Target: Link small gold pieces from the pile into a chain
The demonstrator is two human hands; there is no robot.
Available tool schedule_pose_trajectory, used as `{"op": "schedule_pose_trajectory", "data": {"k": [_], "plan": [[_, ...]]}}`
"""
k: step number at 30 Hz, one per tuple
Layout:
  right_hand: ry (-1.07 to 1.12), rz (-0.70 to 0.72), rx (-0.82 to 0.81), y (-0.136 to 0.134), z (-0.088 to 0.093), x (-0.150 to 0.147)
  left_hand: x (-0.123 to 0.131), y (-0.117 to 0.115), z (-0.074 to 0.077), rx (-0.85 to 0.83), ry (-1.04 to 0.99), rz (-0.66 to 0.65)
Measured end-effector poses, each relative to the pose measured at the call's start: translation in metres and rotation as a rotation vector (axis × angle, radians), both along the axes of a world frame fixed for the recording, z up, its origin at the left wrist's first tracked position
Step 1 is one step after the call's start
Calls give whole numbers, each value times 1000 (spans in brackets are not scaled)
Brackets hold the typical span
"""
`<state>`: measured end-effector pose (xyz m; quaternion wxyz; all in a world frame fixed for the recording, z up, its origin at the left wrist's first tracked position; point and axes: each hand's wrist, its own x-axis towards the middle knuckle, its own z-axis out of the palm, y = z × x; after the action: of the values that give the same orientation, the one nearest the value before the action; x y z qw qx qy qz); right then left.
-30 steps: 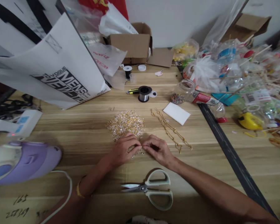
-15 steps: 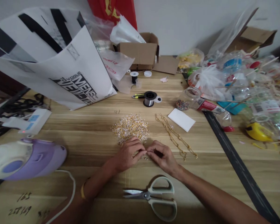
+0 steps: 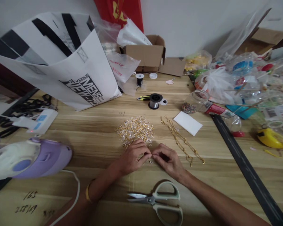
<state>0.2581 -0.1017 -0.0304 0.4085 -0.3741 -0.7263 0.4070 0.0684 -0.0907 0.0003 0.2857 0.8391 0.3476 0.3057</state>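
My left hand point(image 3: 135, 157) is closed in a pinch at the near edge of a heap of small gold and clear beads point(image 3: 135, 129). Facing it, my right hand point(image 3: 168, 160) pinches too, its fingertips almost meeting the left ones. Whatever lies between the fingertips is too small to make out. A few loose beads point(image 3: 151, 162) lie just below the fingers. To the right of my right hand, gold chains point(image 3: 179, 141) are laid out on the wooden table point(image 3: 96, 138). Scissors point(image 3: 155, 201) with pale handles rest nearer to me, blades slightly apart and pointing left.
A wire spool point(image 3: 155, 102), a white card point(image 3: 188, 123) and a jar of beads point(image 3: 194, 102) stand beyond the hands. At left are a large white bag point(image 3: 85, 72), a power strip point(image 3: 43, 121) and a purple-white appliance point(image 3: 44, 160). Plastic bottles and bags point(image 3: 247, 75) crowd the right.
The whole scene has shifted slightly right and down in view. Both hands keep their pinch at the same place by the bead heap.
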Motion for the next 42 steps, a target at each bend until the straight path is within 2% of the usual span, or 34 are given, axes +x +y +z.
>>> {"op": "schedule_pose_trajectory", "data": {"k": [21, 31, 42], "plan": [[-4, 30, 12, 0, -2, 2, -1, 2, -3, 4, -33, -6], [-4, 23, -8, 0, -1, 1, 0, 2, 1, -10, -11, -8], [-25, 28, -10, 0, -1, 2, -1, 4, -5, 1, -70, -2]]}}
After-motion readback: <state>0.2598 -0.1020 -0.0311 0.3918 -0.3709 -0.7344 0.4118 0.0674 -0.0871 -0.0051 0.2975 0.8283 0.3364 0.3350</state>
